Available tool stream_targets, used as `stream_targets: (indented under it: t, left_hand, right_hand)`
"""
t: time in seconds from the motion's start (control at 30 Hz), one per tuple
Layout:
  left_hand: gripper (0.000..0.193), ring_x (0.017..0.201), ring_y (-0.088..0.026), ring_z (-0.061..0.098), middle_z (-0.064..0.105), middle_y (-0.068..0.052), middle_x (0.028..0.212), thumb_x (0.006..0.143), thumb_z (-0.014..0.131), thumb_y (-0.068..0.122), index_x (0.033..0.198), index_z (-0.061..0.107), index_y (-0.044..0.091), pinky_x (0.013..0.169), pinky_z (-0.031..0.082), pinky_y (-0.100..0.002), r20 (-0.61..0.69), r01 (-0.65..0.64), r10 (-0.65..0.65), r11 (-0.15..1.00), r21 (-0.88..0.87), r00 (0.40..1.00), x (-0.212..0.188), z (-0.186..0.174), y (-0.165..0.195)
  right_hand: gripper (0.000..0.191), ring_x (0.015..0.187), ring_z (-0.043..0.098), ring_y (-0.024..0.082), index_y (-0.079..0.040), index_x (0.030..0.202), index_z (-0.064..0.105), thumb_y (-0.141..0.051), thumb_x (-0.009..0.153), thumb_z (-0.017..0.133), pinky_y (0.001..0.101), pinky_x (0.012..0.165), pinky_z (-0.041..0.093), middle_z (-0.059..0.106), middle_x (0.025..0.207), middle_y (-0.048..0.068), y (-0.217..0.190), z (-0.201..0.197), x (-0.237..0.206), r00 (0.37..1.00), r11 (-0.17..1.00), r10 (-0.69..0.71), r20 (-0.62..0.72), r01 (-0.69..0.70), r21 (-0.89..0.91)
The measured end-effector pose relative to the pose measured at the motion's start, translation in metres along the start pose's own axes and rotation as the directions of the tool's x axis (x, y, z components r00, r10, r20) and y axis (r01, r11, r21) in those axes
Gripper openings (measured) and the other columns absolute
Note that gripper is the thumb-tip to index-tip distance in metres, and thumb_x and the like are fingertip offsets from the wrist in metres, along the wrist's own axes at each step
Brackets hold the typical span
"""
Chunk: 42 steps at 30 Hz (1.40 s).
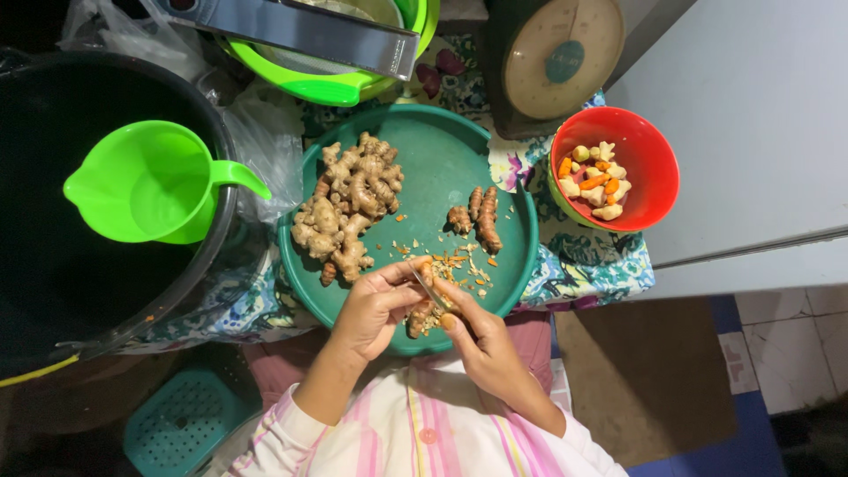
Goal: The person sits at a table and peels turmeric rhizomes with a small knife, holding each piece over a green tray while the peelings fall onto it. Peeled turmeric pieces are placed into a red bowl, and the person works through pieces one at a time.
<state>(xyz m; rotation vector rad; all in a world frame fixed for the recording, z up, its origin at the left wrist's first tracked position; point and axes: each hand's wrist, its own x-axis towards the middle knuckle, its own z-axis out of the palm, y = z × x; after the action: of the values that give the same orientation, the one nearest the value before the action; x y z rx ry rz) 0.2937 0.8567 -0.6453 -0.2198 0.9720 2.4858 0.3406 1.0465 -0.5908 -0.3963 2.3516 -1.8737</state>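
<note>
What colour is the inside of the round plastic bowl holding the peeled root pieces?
Red inside, with a green outer rim edge, on the round plastic bowl; seen best in the head view.

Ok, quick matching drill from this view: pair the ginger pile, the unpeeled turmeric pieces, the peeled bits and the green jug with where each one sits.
Things:
1. ginger pile
2. unpeeled turmeric pieces
3. peeled bits
4. green jug

Places:
A. inside the red bowl
B. right part of the green tray
C. over the black tub
D. left part of the green tray

Pairs: 1-D, 2-B, 3-A, 4-C
</note>
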Motion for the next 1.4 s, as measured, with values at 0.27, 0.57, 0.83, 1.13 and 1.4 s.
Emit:
stream_targets:
  t: [0.27,0.57,0.83,1.13,1.4]
  left_hand:
    - [0.034,0.095,-0.017,0.071,0.072,-0.012,0.110,0.090,0.064,-0.007,0.125,0.064,-0.008,0.086,0.059,-0.029,0.010,0.003,-0.003,1.000,0.011,1.000,-0.001,0.003,-0.004]
    - [0.034,0.089,-0.015,0.067,0.071,-0.011,0.107,0.092,0.067,-0.008,0.126,0.065,-0.009,0.080,0.056,-0.026,0.003,0.004,-0.004,1.000,-0.005,1.000,0.002,0.001,-0.013]
    - [0.035,0.084,-0.014,0.071,0.073,-0.009,0.101,0.084,0.062,-0.005,0.119,0.065,-0.005,0.073,0.057,-0.025,-0.074,0.064,-0.065,0.998,-0.011,0.995,0.000,0.003,-0.004]
    - [0.032,0.077,-0.012,0.066,0.072,-0.007,0.096,0.086,0.069,-0.003,0.119,0.069,-0.004,0.064,0.053,-0.023,-0.018,0.052,-0.052,0.999,0.000,0.998,-0.006,0.010,0.000]
    - [0.026,0.076,-0.011,0.064,0.073,-0.007,0.098,0.091,0.073,-0.001,0.117,0.069,-0.003,0.061,0.050,-0.023,0.015,0.077,-0.078,0.996,0.039,0.997,-0.009,0.012,0.002]
  right_hand:
    - [0.042,0.083,0.057,0.009,-0.006,0.142,0.058,-0.006,0.100,0.060,0.0248,0.074,0.049,0.066,0.096,0.005,0.004,0.003,0.000,0.993,0.995,0.098,-0.061,-0.099,-0.008]
    - [0.040,0.079,0.054,0.009,-0.007,0.139,0.060,-0.006,0.099,0.062,0.0236,0.070,0.046,0.066,0.093,0.005,0.005,0.004,0.003,0.983,0.989,0.145,-0.110,-0.147,-0.004]
    - [0.044,0.078,0.053,0.006,-0.009,0.144,0.054,-0.007,0.100,0.060,0.0221,0.070,0.046,0.064,0.090,0.001,0.005,0.001,-0.002,0.997,0.998,0.063,-0.038,-0.063,-0.014]
    - [0.041,0.075,0.050,0.006,-0.010,0.140,0.055,-0.007,0.100,0.060,0.0223,0.066,0.044,0.062,0.087,-0.001,0.009,0.000,-0.002,0.993,0.993,0.109,-0.053,-0.106,0.046]
    - [0.038,0.067,0.047,0.006,-0.010,0.139,0.054,-0.010,0.102,0.059,0.0217,0.058,0.040,0.060,0.084,0.001,0.014,0.000,0.003,0.969,0.959,0.242,-0.037,-0.233,0.162]
